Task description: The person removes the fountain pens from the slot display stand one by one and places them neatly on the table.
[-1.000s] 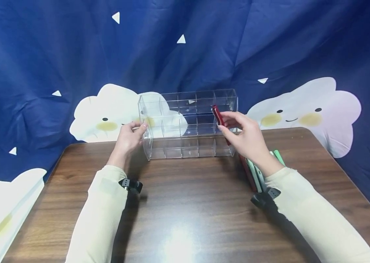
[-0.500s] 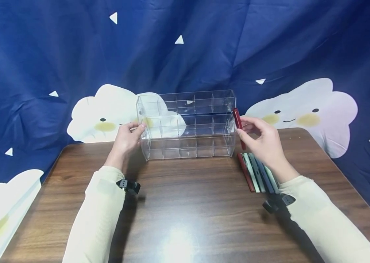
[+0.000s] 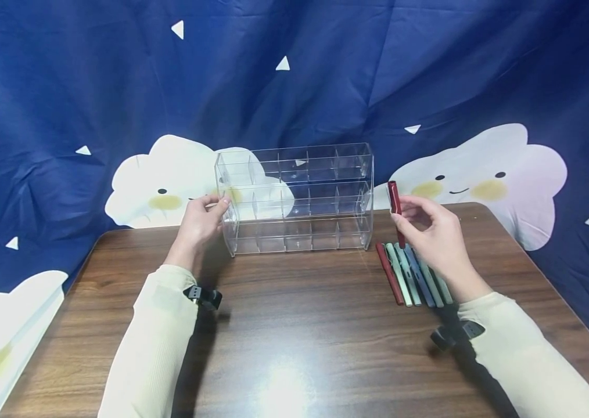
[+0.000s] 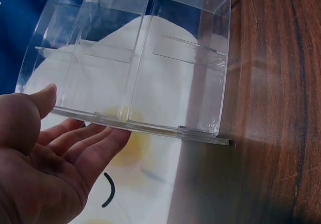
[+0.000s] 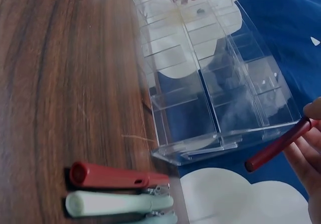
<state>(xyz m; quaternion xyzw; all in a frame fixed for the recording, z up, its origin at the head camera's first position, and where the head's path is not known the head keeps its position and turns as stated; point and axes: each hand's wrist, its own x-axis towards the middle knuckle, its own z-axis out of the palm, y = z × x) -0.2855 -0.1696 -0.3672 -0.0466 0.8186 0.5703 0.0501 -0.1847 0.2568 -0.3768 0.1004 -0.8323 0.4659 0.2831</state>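
A clear acrylic display rack (image 3: 294,200) with three tiers of compartments stands at the back of the table. My left hand (image 3: 203,223) holds its left side panel, thumb at the front edge and fingers along the outside, as the left wrist view (image 4: 65,143) shows. To the right of the rack, my right hand (image 3: 433,235) pinches a dark red pen (image 3: 395,200) between thumb and fingers. That pen is upright with a slight tilt, above a row of pens. In the right wrist view the pen (image 5: 278,146) is apart from the rack's end panel.
Several pens lie side by side on the wooden table (image 3: 284,325): a red pen (image 3: 390,276) at the left, then mint, green and blue ones, partly behind the right hand. A blue cloth (image 3: 326,75) with white clouds hangs behind the rack.
My right hand has moved right with the red pen, from in front of the rack to above the row of pens. The left hand stays on the rack.
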